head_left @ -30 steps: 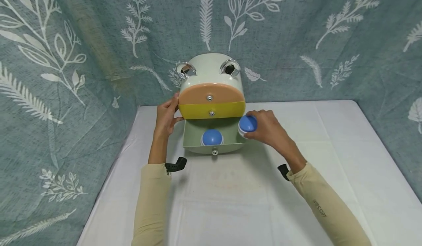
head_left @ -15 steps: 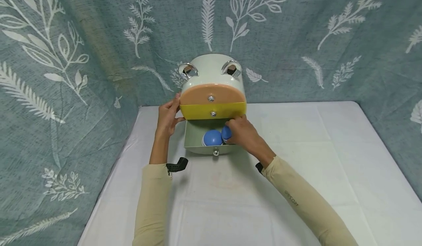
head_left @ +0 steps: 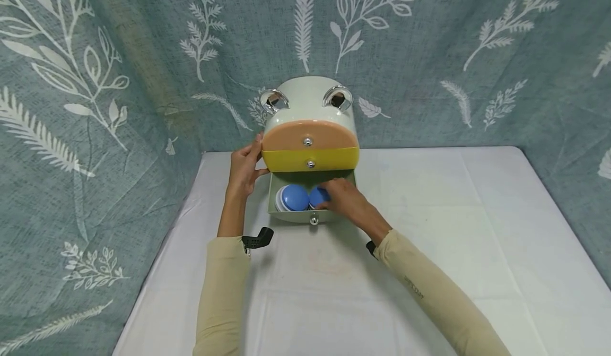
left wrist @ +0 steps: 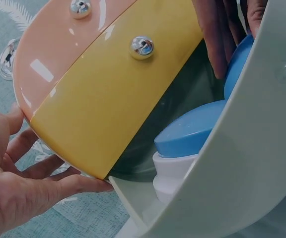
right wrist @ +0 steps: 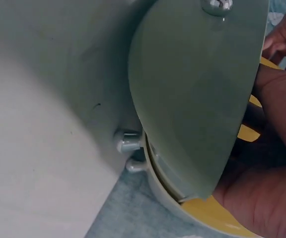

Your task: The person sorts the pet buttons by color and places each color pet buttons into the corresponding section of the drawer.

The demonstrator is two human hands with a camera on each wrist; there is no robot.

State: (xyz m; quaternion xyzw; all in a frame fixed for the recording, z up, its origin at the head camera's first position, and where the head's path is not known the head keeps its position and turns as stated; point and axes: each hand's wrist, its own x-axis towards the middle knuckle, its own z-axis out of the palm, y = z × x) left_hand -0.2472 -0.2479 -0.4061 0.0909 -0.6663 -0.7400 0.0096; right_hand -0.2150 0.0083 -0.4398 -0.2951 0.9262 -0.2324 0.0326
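A frog-faced drawer box [head_left: 309,98] stands at the table's back. Its green bottom drawer [head_left: 292,216] is pulled out. My left hand [head_left: 242,173] holds the box's left side, thumb at the lower corner of the yellow drawer [left wrist: 98,119], other fingers along the side. Inside the green drawer sits a white jar with a blue lid [head_left: 295,198], at the left. A second blue-lidded jar [head_left: 317,197] is beside it, and my right hand [head_left: 350,199] grips it from the right. The drawer's front wall hides most of this jar in the left wrist view.
The orange top drawer [head_left: 286,135] and the yellow one are closed, each with a silver knob. Two chrome-rimmed eyes [head_left: 338,98] stick out above. A white cloth [head_left: 429,228] covers the table, and a leaf-patterned curtain [head_left: 406,59] hangs behind and at the sides.
My right hand has brought the second jar from the drawer's right edge leftward and down into it. The first jar has shifted left. My left hand has stayed on the box.
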